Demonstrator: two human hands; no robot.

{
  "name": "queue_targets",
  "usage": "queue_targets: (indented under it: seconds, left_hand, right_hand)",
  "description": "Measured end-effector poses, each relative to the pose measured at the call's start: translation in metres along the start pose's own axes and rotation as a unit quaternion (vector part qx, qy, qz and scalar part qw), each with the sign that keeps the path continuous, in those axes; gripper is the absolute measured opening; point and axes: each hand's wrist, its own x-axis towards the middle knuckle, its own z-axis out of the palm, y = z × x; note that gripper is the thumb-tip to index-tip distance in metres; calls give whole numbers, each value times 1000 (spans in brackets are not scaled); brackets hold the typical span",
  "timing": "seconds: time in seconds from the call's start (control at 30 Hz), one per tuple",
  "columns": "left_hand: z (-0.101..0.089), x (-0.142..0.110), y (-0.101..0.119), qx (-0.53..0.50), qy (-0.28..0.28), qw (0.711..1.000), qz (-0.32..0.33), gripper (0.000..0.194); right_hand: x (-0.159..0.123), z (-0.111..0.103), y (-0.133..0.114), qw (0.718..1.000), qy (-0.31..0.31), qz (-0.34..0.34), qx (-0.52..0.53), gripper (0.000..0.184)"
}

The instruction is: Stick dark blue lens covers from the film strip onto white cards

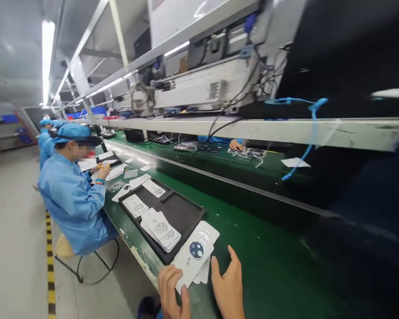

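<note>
**Two hands at a white card on the green bench**

At far left a person in a blue coat [71, 199] and blue cap sat on a stool [66, 250], hands busy over white sheets on the bench. Further right a black tray [182, 212] lay on the green mat [269, 266], holding a small stack of white cards [160, 230] near its front edge and other single cards behind.

Just right of the tray's front corner lay a white card [194, 254] with a dark blue round mark, resting on a few more cards. The left hand [173, 290] held that card's near end, fingers bent over it and thumb beside it; whether it pinched or merely pressed could not be told. The right hand [228, 288] rested just beside the card's right edge, fingers together and flat, holding nothing.

Above, a long shelf [286, 128] carried a white machine [206, 88] with cables, and a blue cord [310, 128] hung at right
</note>
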Motion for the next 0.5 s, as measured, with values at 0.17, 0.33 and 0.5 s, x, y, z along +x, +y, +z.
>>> queue_targets:
  seconds: [0.17, 0.33, 0.5]
  left_hand:
    - [13, -6, 10, 0, 10, 994, -110, 17]
    - [17, -2, 17, 13, 3, 986, -166, 18]
    - [11, -27, 10, 81, 40, 970, -225, 33]
  right_hand:
    - [-12, 1, 1, 984, -29, -150, -88, 74]
    - [-8, 11, 4, 970, 23, -211, -122, 87]
    - [-3, 9, 28, 975, 11, -149, -162, 97]
